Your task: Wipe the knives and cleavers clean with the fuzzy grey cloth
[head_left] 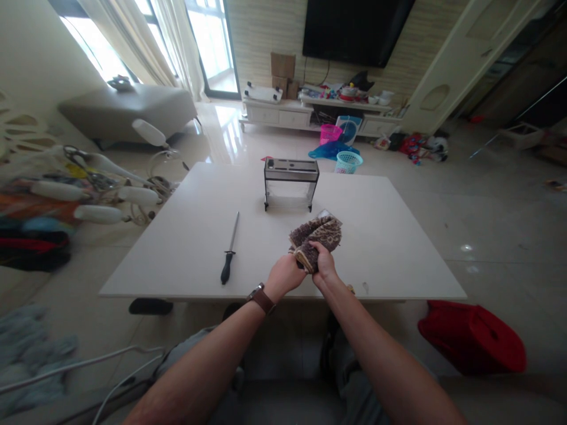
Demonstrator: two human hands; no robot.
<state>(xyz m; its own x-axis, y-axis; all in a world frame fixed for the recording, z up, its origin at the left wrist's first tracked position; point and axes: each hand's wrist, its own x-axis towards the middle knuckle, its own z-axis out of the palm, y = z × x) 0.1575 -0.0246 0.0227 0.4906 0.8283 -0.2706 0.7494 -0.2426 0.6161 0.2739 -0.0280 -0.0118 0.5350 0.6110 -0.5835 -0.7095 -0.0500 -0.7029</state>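
The right hand is clamped on a folded brown patterned cloth above the desk; the left hand meets its near edge, close beside — its grip hidden. A black-handled rod lies left, a grey-topped stand beyond.

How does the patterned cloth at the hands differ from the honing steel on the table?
The patterned cloth is brown and cream; the honing steel has a black handle and grey rod. The cloth is broad and folded, the steel long and slim. The right hand grips the cloth, while the steel lies untouched on the white table.
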